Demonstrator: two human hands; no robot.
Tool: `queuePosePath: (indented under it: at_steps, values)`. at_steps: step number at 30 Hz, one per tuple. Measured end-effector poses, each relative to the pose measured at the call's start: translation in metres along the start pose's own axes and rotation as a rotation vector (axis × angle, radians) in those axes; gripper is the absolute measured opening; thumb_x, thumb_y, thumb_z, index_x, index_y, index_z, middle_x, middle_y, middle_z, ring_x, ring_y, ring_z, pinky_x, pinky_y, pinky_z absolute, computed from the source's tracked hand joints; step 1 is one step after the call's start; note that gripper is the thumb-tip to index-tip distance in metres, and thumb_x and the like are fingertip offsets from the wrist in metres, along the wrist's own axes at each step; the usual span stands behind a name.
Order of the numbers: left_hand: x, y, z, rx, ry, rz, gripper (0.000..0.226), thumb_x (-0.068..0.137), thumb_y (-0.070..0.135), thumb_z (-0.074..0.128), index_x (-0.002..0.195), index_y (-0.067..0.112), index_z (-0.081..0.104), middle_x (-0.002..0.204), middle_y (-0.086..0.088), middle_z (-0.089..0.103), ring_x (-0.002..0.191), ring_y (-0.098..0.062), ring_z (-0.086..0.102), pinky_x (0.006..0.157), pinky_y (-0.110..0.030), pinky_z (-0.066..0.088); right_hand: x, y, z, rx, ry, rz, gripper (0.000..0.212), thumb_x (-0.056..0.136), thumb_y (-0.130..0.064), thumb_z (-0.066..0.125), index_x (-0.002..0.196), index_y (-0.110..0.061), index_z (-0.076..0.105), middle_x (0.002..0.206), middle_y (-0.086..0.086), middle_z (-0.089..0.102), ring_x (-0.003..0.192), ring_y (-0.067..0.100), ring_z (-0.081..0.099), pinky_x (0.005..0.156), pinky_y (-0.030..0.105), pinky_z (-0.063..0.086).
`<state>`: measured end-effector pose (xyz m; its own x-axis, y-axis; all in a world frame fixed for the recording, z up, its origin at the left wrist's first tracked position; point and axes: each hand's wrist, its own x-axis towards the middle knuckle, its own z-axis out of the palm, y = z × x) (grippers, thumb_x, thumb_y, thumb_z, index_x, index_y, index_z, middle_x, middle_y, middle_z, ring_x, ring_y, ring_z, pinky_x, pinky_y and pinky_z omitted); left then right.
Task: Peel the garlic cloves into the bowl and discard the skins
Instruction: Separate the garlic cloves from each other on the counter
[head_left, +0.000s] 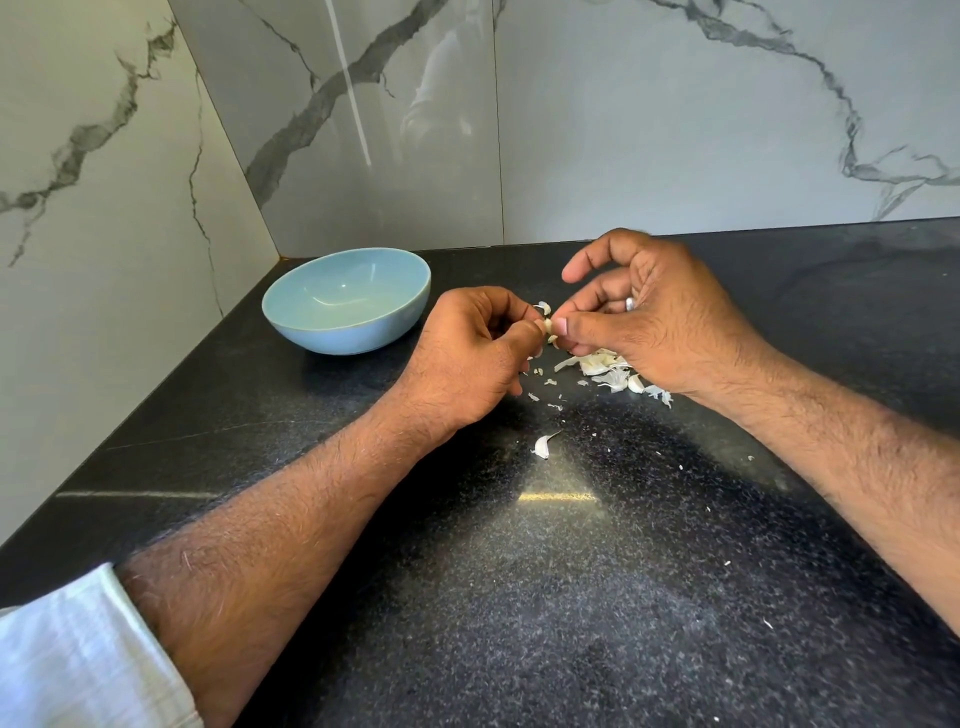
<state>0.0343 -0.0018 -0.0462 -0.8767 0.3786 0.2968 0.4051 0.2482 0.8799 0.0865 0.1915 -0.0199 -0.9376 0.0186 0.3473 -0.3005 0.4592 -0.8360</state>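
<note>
We see both hands meeting above the black speckled stone worktop (597, 545), working on one small pale garlic clove (547, 327). The left hand (470, 353) has its fingers curled in, thumb and fingertips pinching the clove from the left. The right hand (654, 317) pinches the same clove from the right with thumb and a finger; its index finger is lifted and bent above, free of the clove, and a silver ring (629, 304) shows on one finger.

A round light-blue ceramic bowl (291, 312) stands on the worktop to the left of the hands, near the corner where the white grey-veined marble walls (675, 130) meet. We see no cloves inside it.

Under and just before the right hand lies a loose heap of white papery garlic skins (610, 371), with small flakes scattered toward the left hand. We cannot tell whether whole cloves lie among them. A single pale curved piece of garlic (543, 446) lies apart, nearer to us, between the two forearms; whether it is a clove or only skin we cannot say.

A white cloth sleeve (67, 660) covers the left upper forearm at the bottom corner.
</note>
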Motion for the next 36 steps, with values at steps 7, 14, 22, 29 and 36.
queuePosePath:
  at_steps: [7,14,22,29,36]
  values:
    - [-0.0004,0.0012,0.0001,0.032,-0.022,-0.012,0.015,0.102,0.016,0.067,0.090,0.008,0.071,0.068,-0.007,0.068,0.050,-0.017,0.059,0.054,-0.032,0.052,0.0005,-0.0006,0.0026,0.153,-0.019,0.063,0.040,0.085,0.002,0.083,0.116,-0.003,0.059,0.085,0.014,0.079,0.073,0.031,0.078,0.068,0.037,0.066]
    - [0.0006,-0.0006,0.0018,-0.073,-0.021,-0.077,0.015,0.100,0.017,0.067,0.089,0.008,0.072,0.068,-0.008,0.063,0.055,-0.017,0.055,0.060,-0.037,0.052,0.0012,0.0036,0.0023,0.329,-0.073,0.173,0.041,0.082,0.006,0.082,0.116,-0.006,0.061,0.092,0.019,0.078,0.080,0.035,0.076,0.077,0.044,0.066]
    - [0.0004,0.0001,0.0016,-0.177,-0.062,-0.098,0.015,0.098,0.017,0.068,0.090,0.005,0.070,0.072,-0.009,0.061,0.060,-0.016,0.051,0.053,-0.029,0.049,0.0018,0.0052,0.0044,0.254,-0.061,0.134,0.043,0.086,0.007,0.079,0.120,-0.007,0.056,0.090,0.018,0.077,0.074,0.029,0.075,0.069,0.035,0.064]
    - [0.0000,0.0035,0.0006,-0.186,-0.050,-0.117,0.016,0.102,0.010,0.064,0.087,0.008,0.070,0.070,-0.006,0.061,0.058,-0.012,0.052,0.054,-0.029,0.048,0.0022,0.0065,0.0010,0.390,-0.127,0.184,0.030,0.091,0.005,0.074,0.118,0.000,0.061,0.091,0.020,0.073,0.079,0.027,0.073,0.076,0.039,0.063]
    - [-0.0007,0.0049,-0.0002,-0.189,-0.042,-0.128,0.017,0.101,0.006,0.063,0.086,0.010,0.070,0.070,-0.004,0.061,0.060,-0.011,0.052,0.055,-0.029,0.049,0.0039,0.0087,-0.0033,0.504,-0.218,0.226,0.015,0.094,0.009,0.065,0.103,-0.002,0.071,0.088,0.011,0.071,0.083,0.022,0.069,0.081,0.037,0.062]
